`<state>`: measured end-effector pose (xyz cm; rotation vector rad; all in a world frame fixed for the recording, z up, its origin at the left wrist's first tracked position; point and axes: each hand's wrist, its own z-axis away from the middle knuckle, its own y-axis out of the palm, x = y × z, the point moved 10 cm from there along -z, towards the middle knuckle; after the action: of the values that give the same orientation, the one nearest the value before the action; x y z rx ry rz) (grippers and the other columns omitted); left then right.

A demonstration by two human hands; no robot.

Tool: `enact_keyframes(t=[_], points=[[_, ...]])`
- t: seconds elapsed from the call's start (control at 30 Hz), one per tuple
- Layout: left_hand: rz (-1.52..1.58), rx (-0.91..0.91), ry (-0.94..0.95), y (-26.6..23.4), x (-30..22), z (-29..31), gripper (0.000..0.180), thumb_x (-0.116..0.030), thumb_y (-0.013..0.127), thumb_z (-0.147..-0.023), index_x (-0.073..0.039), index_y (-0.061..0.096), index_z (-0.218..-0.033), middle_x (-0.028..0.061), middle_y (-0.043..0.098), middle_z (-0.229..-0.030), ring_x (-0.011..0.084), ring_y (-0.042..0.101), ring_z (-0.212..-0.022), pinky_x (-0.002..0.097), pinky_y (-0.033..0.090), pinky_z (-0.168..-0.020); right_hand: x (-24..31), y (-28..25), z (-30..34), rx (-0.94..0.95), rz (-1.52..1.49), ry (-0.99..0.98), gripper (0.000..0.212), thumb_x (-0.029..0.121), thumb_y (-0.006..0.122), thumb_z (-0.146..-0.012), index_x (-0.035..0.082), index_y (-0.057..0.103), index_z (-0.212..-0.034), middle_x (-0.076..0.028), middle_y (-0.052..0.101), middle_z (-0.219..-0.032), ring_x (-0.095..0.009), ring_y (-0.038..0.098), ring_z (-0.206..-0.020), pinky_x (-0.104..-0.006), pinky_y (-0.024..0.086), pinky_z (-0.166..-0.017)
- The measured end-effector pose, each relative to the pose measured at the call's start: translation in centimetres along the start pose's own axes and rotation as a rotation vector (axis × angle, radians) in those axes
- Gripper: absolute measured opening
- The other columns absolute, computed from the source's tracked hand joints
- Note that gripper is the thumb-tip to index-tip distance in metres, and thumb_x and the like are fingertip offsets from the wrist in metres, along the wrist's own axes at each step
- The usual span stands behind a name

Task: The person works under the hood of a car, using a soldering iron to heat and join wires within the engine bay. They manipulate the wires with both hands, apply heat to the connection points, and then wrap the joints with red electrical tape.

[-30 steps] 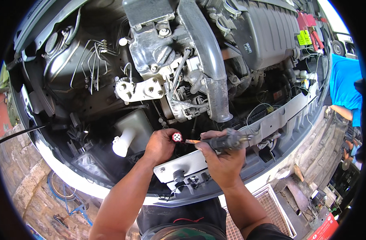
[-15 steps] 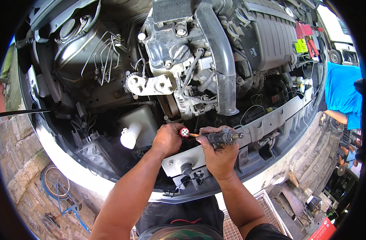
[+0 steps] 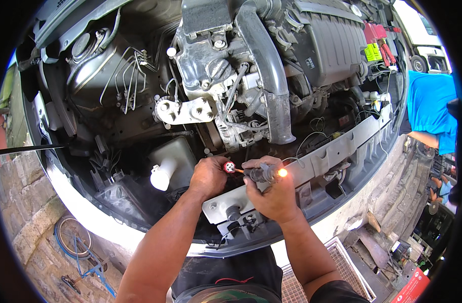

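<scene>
Over the front edge of a car's engine bay, my left hand (image 3: 208, 178) is closed around a small round connector (image 3: 230, 167), red-rimmed with a pale face turned toward my right hand. My right hand (image 3: 274, 198) grips a dark bulb socket (image 3: 260, 174) between thumb and fingers. At its right end a small bulb (image 3: 282, 172) glows orange-white. A thin orange lead (image 3: 239, 170) bridges the socket and the connector's face; its exact contact point is too small to make out. Behind my left hand, the connector's wiring is hidden.
Just beyond my hands lie the engine (image 3: 200, 65) and a black intake pipe (image 3: 275, 76). A white reservoir (image 3: 162, 174) stands left of my left hand. The metal crossmember (image 3: 322, 156) runs beneath my wrists. Thin loose wires (image 3: 304, 151) loop at right. A person in blue (image 3: 433, 108) stands at far right.
The bulb, unlit before, now glows. My right hand and the socket have shifted slightly left along with the whole view, and both hands keep their hold.
</scene>
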<state>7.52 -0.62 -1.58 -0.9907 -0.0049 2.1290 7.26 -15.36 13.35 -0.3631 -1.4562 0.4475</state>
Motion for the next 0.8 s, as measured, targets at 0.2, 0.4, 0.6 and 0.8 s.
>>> enact_keyframes(t=[0.2,0.4,0.6,0.8], points=[[-0.042,-0.026,0.045,0.0,0.0,-0.2,0.026,-0.010,0.071,-0.089,-0.013,0.082,-0.113,0.0197,0.079,-0.106,0.0403,0.076,-0.103,0.0458,0.059,-0.091,-0.7,-0.5,1.0,-0.059,0.007,-0.081,0.048,-0.017,0.066,-0.091,0.004,0.043,-0.127,-0.018,0.070,-0.121,-0.025,0.072,-0.103,-0.0368,0.060,-0.091],[-0.035,-0.003,0.040,-0.1,-0.4,0.1,0.023,-0.010,0.069,-0.089,-0.013,0.082,-0.108,0.0191,0.078,-0.106,0.0417,0.074,-0.104,0.0484,0.059,-0.093,0.3,-0.7,0.4,-0.109,0.022,-0.061,0.040,-0.012,0.076,-0.086,0.003,0.054,-0.116,-0.012,0.071,-0.111,-0.024,0.074,-0.096,-0.0362,0.059,-0.083],[-0.035,-0.012,0.062,0.0,-0.5,0.0,0.020,-0.011,0.069,-0.090,-0.012,0.081,-0.106,0.0199,0.078,-0.104,0.0426,0.074,-0.103,0.0498,0.058,-0.093,0.6,-0.5,0.0,-0.087,0.019,-0.025,0.038,-0.011,0.078,-0.083,0.002,0.057,-0.112,-0.014,0.071,-0.111,-0.029,0.074,-0.094,-0.0368,0.058,-0.081],[-0.023,-0.014,0.059,-0.1,-0.7,0.0,0.019,-0.012,0.069,-0.091,-0.011,0.081,-0.106,0.0206,0.078,-0.104,0.0428,0.074,-0.103,0.0502,0.058,-0.093,-0.9,-0.7,0.7,-0.079,0.040,-0.029,0.044,-0.014,0.073,-0.086,0.003,0.050,-0.120,-0.017,0.073,-0.114,-0.026,0.074,-0.098,-0.0381,0.060,-0.087]])
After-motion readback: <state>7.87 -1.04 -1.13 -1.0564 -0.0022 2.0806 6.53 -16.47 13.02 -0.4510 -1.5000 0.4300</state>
